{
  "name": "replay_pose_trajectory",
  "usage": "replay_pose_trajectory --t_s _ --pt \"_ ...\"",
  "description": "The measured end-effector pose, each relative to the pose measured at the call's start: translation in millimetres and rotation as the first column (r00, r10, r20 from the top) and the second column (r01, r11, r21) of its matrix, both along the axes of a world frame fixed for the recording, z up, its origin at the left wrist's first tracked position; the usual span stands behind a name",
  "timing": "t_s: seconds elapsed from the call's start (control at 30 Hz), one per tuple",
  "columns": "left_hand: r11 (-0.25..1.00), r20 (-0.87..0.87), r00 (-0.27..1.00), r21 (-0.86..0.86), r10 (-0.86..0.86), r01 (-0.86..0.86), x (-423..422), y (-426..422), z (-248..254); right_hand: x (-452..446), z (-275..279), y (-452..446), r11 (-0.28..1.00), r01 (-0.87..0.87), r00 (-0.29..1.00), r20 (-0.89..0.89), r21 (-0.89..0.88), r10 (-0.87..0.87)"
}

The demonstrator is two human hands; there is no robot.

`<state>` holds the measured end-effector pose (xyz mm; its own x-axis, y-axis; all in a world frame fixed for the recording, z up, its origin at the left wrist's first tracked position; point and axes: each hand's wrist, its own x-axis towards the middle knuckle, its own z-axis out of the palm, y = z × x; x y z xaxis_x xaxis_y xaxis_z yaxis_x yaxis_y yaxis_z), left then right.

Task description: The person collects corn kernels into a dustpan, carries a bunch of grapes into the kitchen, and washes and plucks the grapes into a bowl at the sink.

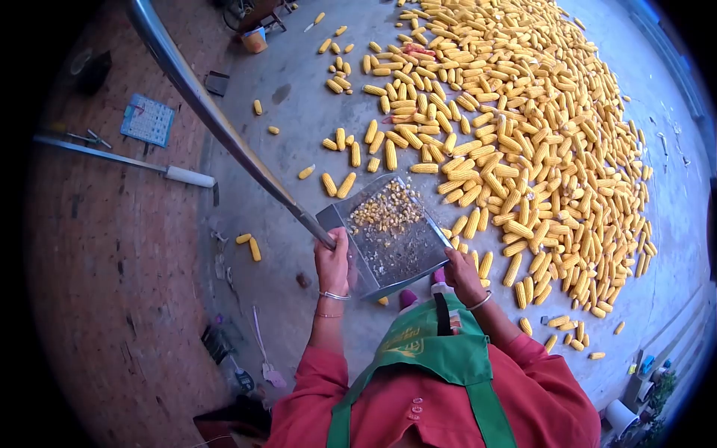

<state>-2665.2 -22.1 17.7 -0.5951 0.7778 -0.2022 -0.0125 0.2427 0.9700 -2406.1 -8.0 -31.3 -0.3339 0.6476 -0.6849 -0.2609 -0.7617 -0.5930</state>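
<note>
A metal dustpan [407,261] is held level in front of my green apron, with loose corn kernels [388,209] and grey debris lying in it. My left hand [332,261] is wrapped round the lower end of its long metal handle [246,153], which rises to the upper left. At the pan's right edge, my right hand [461,275] is closed on the rim, its fingertips partly hidden. Just beyond the pan, a large pile of yellow corn cobs [530,149] spreads over the concrete floor.
Stray cobs [255,249] lie to the left and beyond the pan. A blue-white crate-like panel [147,119] and a pole with a white end [190,177] are on the brick floor at left. An orange bucket [255,40] stands far off; a fly swatter [273,375] lies at lower left.
</note>
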Motion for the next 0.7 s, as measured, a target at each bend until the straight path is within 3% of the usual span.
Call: replay_pose_trajectory --t_s 0.07,0.13,0.23,0.3,0.4,0.43,0.47,0.53,0.57,0.6,0.67,0.7 --pt "0.999 0.085 0.996 0.002 0.042 -0.042 -1 0 -14 -9 -15 -1 0.999 0.052 0.991 0.126 0.009 -0.052" --pt "0.997 0.129 0.989 -0.052 0.065 -0.059 -4 10 -11 -22 -39 10 0.997 0.079 0.996 0.040 0.003 -0.079" --pt "0.995 0.024 0.997 -0.071 0.070 -0.068 -11 -2 -31 -13 -28 8 0.999 0.033 0.999 0.043 -0.007 -0.033" --pt "0.997 0.066 0.996 0.032 0.067 -0.069 -10 4 -42 -8 -22 13 1.000 0.011 0.996 0.093 0.009 -0.012" --pt "0.999 0.000 0.999 0.020 0.035 -0.035 -10 6 -33 -22 -47 6 0.994 0.076 0.996 0.043 0.076 -0.080" --pt "0.998 0.001 0.998 -0.007 0.060 -0.060 -28 3 -29 -36 -26 -5 0.999 0.040 0.998 -0.043 -0.034 -0.042" --pt "0.996 0.090 0.992 -0.029 0.089 -0.086 -32 -2 -31 -35 -34 -9 1.000 -0.007 1.000 -0.027 -0.009 0.007" --pt "0.998 -0.005 0.999 -0.027 0.054 -0.055 -24 -3 -27 -28 -34 -3 0.999 0.024 1.000 0.017 -0.033 -0.023" --pt "0.997 -0.036 0.998 0.056 0.061 -0.059 -28 -4 -59 -27 -38 2 0.999 0.051 0.996 0.077 0.007 -0.051" --pt "0.999 -0.095 0.994 0.003 0.055 -0.055 -19 1 -51 -28 -47 6 0.995 0.101 0.992 0.073 -0.013 -0.100" --pt "0.999 0.095 0.995 -0.042 0.026 -0.022 -14 4 -29 -27 -60 6 0.997 0.066 0.997 0.033 -0.039 -0.064" --pt "0.999 0.096 0.995 -0.037 0.028 -0.025 -16 4 -28 -26 -43 0 0.997 0.069 0.997 -0.029 0.017 -0.069"
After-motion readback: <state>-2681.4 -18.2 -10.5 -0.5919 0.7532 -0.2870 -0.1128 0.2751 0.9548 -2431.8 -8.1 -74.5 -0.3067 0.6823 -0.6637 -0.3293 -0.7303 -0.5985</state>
